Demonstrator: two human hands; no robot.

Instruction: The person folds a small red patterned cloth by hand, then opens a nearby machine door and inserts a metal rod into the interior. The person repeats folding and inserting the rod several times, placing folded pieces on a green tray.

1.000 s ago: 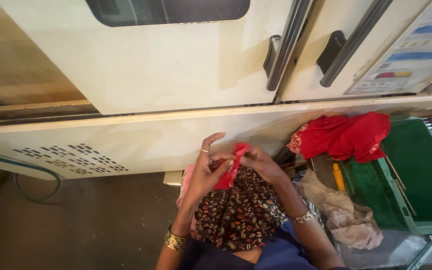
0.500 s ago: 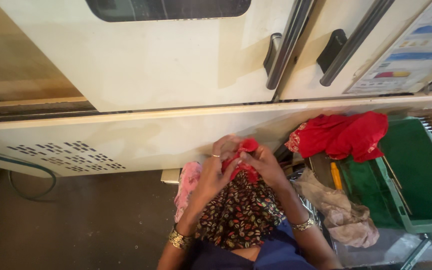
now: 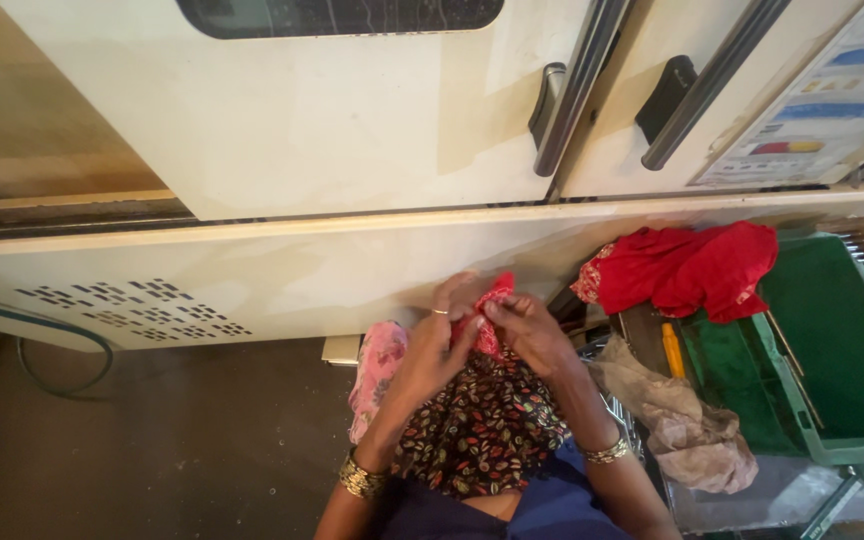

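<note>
My left hand (image 3: 432, 345) and my right hand (image 3: 527, 330) meet in front of me, both pinching a small piece of red cloth (image 3: 489, 305). The cloth is bunched between the fingertips, just above my lap. Under the hands lies a dark cloth printed with small coloured leaf shapes (image 3: 482, 430). A pink cloth (image 3: 377, 365) hangs at the left side of my lap. Gold bangles sit on both wrists and a ring on a left finger.
A cream machine cabinet (image 3: 282, 130) with dark door handles (image 3: 572, 100) stands straight ahead, its lower panel perforated. At right a green plastic crate (image 3: 832, 350) has red fabric (image 3: 682, 265) draped over its edge. A beige rag (image 3: 682, 425) and a yellow tool (image 3: 674, 350) lie beside it.
My hands have closed together on the red cloth and drawn it into a tighter bunch; the left fingers, spread a second ago, are now curled onto it.
</note>
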